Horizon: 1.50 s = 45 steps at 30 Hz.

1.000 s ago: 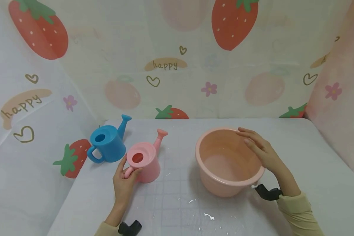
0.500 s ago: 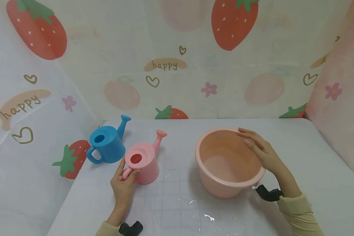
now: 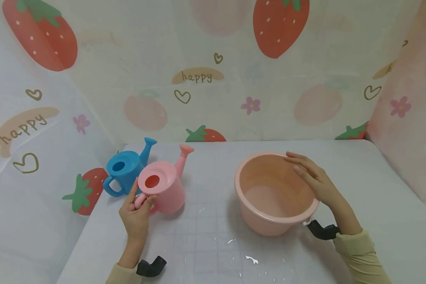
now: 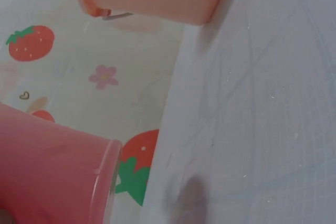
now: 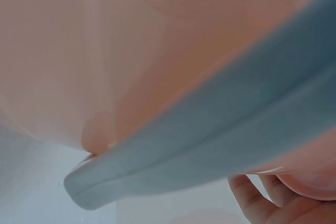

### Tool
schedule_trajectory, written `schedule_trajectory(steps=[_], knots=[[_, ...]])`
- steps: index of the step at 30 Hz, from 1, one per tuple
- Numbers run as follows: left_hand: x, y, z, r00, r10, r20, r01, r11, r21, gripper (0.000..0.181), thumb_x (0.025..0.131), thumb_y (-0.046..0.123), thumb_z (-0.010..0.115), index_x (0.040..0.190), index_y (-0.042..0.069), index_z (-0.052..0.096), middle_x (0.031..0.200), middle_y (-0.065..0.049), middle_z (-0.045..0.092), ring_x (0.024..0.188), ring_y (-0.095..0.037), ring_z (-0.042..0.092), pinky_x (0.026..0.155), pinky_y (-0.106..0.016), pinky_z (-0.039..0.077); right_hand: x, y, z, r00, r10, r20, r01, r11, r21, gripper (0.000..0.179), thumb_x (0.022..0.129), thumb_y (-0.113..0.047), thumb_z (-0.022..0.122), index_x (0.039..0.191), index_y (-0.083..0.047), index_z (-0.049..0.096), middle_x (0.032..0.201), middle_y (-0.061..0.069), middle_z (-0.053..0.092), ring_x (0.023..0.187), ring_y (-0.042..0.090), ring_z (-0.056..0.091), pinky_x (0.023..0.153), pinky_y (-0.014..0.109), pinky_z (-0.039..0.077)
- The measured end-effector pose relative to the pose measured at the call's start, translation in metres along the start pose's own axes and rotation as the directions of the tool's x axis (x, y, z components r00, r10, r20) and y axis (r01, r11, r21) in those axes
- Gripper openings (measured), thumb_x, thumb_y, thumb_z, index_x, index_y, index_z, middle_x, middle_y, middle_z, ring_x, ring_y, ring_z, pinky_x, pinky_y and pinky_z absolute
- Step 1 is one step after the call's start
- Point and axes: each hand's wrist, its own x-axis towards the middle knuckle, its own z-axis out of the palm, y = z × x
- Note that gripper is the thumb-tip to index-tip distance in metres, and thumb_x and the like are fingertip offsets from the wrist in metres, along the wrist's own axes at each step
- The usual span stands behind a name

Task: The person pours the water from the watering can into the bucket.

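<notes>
Left fingers [image 3: 130, 197] grip the pink can [image 3: 167, 197] by its handle [image 3: 139, 201]; right fingers [image 3: 310, 169] lie extended on the bucket [image 3: 264, 226]. Lifting looks done, setting down not yet.

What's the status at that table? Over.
Left hand grips pink watering can, clear of table. Right hand on bucket rim. Blue watering can close behind, partly hidden.

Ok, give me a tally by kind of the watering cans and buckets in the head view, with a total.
Watering cans: 2 (blue can, pink can)
Buckets: 1 (peach bucket)
Total: 3
</notes>
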Motion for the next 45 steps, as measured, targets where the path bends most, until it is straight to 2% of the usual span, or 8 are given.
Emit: schedule_trajectory(steps=[4,8,12,16,24,29,38,45], knots=[[0.001,0.001,0.000,1.000,0.012,0.008,-0.011,0.999,-0.036,0.059,0.081,-0.004,0.067,0.134,0.014,0.049,0.112,-0.010,0.065,0.084,-0.006,0.059,0.076,-0.014,0.049,0.000,-0.001,0.000,1.000,-0.006,-0.003,0.006,1.000,0.004,0.034,0.099,-0.013,0.042,0.132,-0.012,0.051,0.145,0.004,0.038,0.136,0.008,0.028,0.100,0.010,0.026],[0.001,0.003,0.002,0.999,0.051,0.010,-0.050,0.998,-0.039,0.060,0.080,-0.006,0.066,0.134,0.012,0.049,0.115,-0.011,0.064,0.085,-0.006,0.060,0.076,-0.014,0.049,0.000,-0.002,0.000,1.000,-0.015,-0.007,0.015,1.000,0.008,0.034,0.099,-0.011,0.042,0.132,-0.012,0.051,0.144,0.005,0.038,0.136,0.010,0.028,0.100,0.010,0.026],[0.003,0.009,0.004,0.996,0.088,0.014,-0.087,0.995,-0.048,0.059,0.079,-0.008,0.066,0.132,0.011,0.051,0.121,-0.007,0.062,0.096,-0.009,0.061,0.079,-0.015,0.049,0.000,-0.002,-0.001,1.000,-0.008,-0.007,0.008,1.000,0.007,0.034,0.099,-0.012,0.042,0.132,-0.012,0.051,0.144,0.004,0.038,0.136,0.011,0.029,0.100,0.011,0.026],[0.006,0.015,0.006,0.992,0.126,0.022,-0.123,0.986,-0.115,0.057,0.077,-0.013,0.065,0.130,0.002,0.051,0.124,-0.008,0.060,0.109,-0.015,0.059,0.083,-0.017,0.048,0.000,-0.002,-0.001,1.000,0.005,-0.002,-0.005,1.000,0.007,0.034,0.099,-0.013,0.042,0.132,-0.014,0.051,0.145,0.003,0.038,0.136,0.011,0.028,0.100,0.012,0.026],[0.011,0.028,0.011,0.980,0.195,0.041,-0.183,0.962,-0.203,0.052,0.076,-0.016,0.064,0.125,-0.008,0.052,0.121,-0.010,0.062,0.111,-0.014,0.058,0.084,-0.019,0.048,0.000,-0.003,-0.001,1.000,-0.013,-0.002,0.013,1.000,0.003,0.034,0.099,-0.011,0.042,0.132,-0.013,0.051,0.144,0.004,0.038,0.136,0.012,0.028,0.099,0.010,0.026],[0.013,0.039,0.013,0.977,0.204,0.061,-0.180,0.944,-0.278,0.050,0.076,-0.016,0.064,0.124,-0.009,0.052,0.118,-0.009,0.064,0.108,-0.018,0.060,0.082,-0.020,0.050,0.000,-0.005,-0.001,1.000,-0.011,-0.001,0.011,1.000,0.012,0.034,0.099,-0.011,0.042,0.132,-0.012,0.051,0.144,0.004,0.038,0.136,0.013,0.028,0.099,0.010,0.026],[0.014,0.053,0.015,0.975,0.206,0.087,-0.163,0.922,-0.352,0.050,0.076,-0.016,0.064,0.123,-0.011,0.052,0.115,-0.007,0.066,0.104,-0.018,0.062,0.078,-0.022,0.051,0.000,-0.002,-0.001,1.000,-0.009,-0.005,0.009,1.000,0.015,0.034,0.099,-0.011,0.043,0.132,-0.012,0.051,0.144,0.005,0.039,0.136,0.011,0.029,0.099,0.009,0.026],[0.014,0.065,0.018,0.967,0.213,0.140,-0.139,0.901,-0.410,0.049,0.077,-0.011,0.066,0.123,-0.013,0.050,0.116,-0.009,0.065,0.105,-0.019,0.062,0.079,-0.025,0.052,0.000,-0.003,-0.002,1.000,0.004,0.000,-0.004,1.000,0.019,0.034,0.099,-0.013,0.043,0.132,-0.013,0.051,0.145,0.003,0.038,0.136,0.010,0.027,0.100,0.012,0.026]])
